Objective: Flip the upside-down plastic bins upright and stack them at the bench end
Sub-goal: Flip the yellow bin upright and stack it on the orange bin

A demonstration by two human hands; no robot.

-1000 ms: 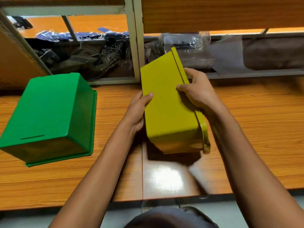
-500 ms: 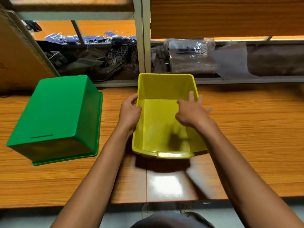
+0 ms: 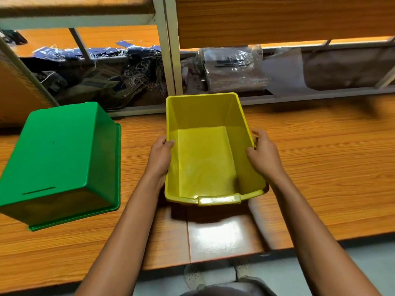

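Head view: yellow rectangular plastic bin point(image 3: 203, 159) at frame centre, mouth up, on or just above the wood-grain worktop point(image 3: 320, 167). There is shadow under its near edge, so we cannot tell if it sits flat. Left hand point(image 3: 160, 154) clamped on its left rim, right hand point(image 3: 264, 152) clamped on its right rim, fingers curled over the walls. Green rectangular plastic bin point(image 3: 57, 154) at left of frame, base up, rim on the worktop, no hand on it. We judge one flip done, one left, and no stack yet. We cannot pick out the bench end.
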